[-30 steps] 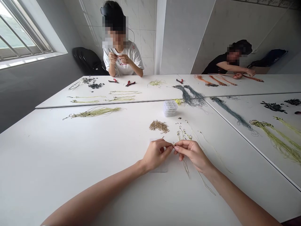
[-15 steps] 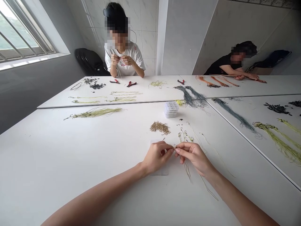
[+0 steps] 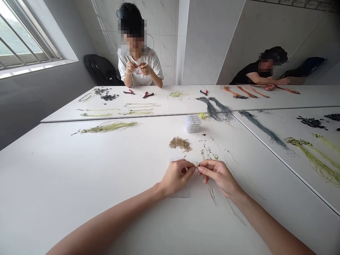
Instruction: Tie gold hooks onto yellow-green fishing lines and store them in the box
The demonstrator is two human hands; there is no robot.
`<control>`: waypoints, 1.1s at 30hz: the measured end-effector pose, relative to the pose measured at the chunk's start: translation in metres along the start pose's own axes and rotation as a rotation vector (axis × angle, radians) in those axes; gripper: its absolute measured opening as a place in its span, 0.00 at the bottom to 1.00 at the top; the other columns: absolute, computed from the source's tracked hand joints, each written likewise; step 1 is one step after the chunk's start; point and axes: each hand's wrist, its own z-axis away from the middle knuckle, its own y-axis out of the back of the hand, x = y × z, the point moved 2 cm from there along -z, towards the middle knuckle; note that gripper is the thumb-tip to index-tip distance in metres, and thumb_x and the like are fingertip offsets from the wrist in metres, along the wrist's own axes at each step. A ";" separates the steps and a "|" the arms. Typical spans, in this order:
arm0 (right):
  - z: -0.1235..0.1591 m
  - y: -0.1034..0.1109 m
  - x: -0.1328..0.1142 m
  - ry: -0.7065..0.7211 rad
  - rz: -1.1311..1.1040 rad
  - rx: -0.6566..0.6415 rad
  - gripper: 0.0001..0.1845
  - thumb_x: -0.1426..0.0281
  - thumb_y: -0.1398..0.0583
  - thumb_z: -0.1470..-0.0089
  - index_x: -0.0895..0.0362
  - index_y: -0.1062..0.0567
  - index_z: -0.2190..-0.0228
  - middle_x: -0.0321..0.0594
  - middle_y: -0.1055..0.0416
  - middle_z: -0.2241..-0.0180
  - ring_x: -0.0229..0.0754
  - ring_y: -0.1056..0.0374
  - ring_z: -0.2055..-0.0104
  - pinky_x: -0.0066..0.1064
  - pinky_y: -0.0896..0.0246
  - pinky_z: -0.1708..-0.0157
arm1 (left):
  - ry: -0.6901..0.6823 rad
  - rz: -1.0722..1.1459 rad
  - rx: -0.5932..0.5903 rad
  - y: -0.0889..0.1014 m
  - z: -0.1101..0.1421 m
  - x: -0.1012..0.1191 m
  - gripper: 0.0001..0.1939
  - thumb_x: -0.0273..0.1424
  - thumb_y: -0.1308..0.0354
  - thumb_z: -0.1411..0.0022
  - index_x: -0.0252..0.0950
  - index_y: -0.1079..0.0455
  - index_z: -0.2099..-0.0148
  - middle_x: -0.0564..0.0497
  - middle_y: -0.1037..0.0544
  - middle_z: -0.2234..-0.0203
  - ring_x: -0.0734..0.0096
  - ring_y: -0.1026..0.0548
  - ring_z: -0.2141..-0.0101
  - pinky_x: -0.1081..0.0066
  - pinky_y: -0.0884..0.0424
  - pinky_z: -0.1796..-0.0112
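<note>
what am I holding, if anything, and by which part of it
Apparently a small, thin, dark metal hook, pinched by the fingers of your left hand and right hand; its curved end sticks up, but the part gripped is hidden.

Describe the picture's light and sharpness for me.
Head view: the window glares, washed out at top; head view: soft shadow on the table beside the left forearm; head view: the tiny piece between left hand and right hand shows little detail.

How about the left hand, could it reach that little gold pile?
Probably yes: the gold pile lies just beyond the left hand, with nothing tall between. Its grip is closed on a small piece, so it might need to let go first.
</note>
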 end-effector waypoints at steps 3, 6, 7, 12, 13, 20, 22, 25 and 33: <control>0.000 0.000 0.002 0.003 -0.001 0.001 0.13 0.60 0.36 0.47 0.58 0.22 0.68 0.39 0.27 0.72 0.34 0.35 0.78 0.31 0.38 0.74 | 0.005 0.001 -0.005 -0.002 0.000 -0.003 0.12 0.27 0.50 0.35 0.36 0.25 0.66 0.54 0.26 0.74 0.78 0.35 0.74 0.77 0.38 0.71; -0.001 0.001 0.004 0.005 -0.007 0.003 0.13 0.61 0.36 0.48 0.58 0.22 0.68 0.39 0.27 0.72 0.34 0.35 0.79 0.31 0.38 0.74 | 0.015 -0.006 -0.007 -0.003 0.000 -0.006 0.12 0.27 0.50 0.35 0.36 0.26 0.66 0.54 0.26 0.74 0.78 0.35 0.75 0.77 0.39 0.72; -0.001 0.001 0.005 0.007 -0.009 0.003 0.12 0.61 0.36 0.48 0.58 0.22 0.68 0.39 0.27 0.72 0.34 0.36 0.79 0.31 0.38 0.74 | 0.017 -0.010 -0.007 -0.003 0.000 -0.007 0.12 0.27 0.50 0.35 0.36 0.26 0.66 0.54 0.26 0.74 0.78 0.35 0.75 0.77 0.39 0.72; -0.003 0.002 0.006 0.014 -0.015 0.007 0.12 0.61 0.36 0.48 0.58 0.22 0.68 0.39 0.27 0.73 0.33 0.36 0.79 0.30 0.38 0.74 | 0.025 -0.021 -0.001 -0.004 -0.001 -0.009 0.12 0.29 0.50 0.35 0.35 0.26 0.67 0.54 0.27 0.76 0.78 0.36 0.76 0.76 0.39 0.72; -0.003 0.002 0.006 0.015 -0.014 0.007 0.13 0.61 0.35 0.48 0.58 0.22 0.68 0.39 0.27 0.73 0.33 0.36 0.79 0.30 0.38 0.74 | 0.029 -0.020 0.003 -0.004 -0.001 -0.009 0.12 0.29 0.50 0.35 0.35 0.26 0.67 0.53 0.27 0.76 0.78 0.36 0.76 0.76 0.39 0.73; -0.003 0.001 0.007 0.022 -0.019 0.005 0.13 0.61 0.35 0.48 0.59 0.22 0.69 0.39 0.27 0.73 0.34 0.36 0.79 0.30 0.38 0.75 | 0.076 0.020 -0.027 -0.004 -0.002 -0.009 0.14 0.31 0.51 0.36 0.34 0.26 0.67 0.52 0.26 0.76 0.78 0.35 0.78 0.76 0.39 0.75; -0.004 0.001 0.009 0.023 -0.020 0.005 0.13 0.61 0.35 0.49 0.59 0.22 0.69 0.39 0.27 0.73 0.34 0.36 0.80 0.30 0.38 0.75 | 0.112 0.048 -0.038 -0.003 -0.002 -0.010 0.13 0.31 0.51 0.36 0.33 0.27 0.67 0.53 0.27 0.78 0.79 0.36 0.80 0.77 0.40 0.76; -0.005 0.001 0.011 0.020 -0.017 0.002 0.13 0.61 0.35 0.49 0.59 0.22 0.69 0.39 0.27 0.74 0.34 0.36 0.80 0.30 0.38 0.75 | 0.127 0.065 -0.043 -0.002 -0.003 -0.009 0.13 0.32 0.50 0.37 0.33 0.27 0.68 0.54 0.29 0.80 0.79 0.37 0.81 0.77 0.41 0.77; -0.006 0.001 0.014 0.040 0.015 0.011 0.13 0.60 0.35 0.49 0.59 0.22 0.68 0.40 0.26 0.73 0.35 0.35 0.79 0.31 0.38 0.74 | 0.162 0.068 -0.077 0.000 -0.003 -0.002 0.13 0.33 0.50 0.38 0.34 0.26 0.69 0.56 0.33 0.83 0.80 0.40 0.82 0.78 0.42 0.79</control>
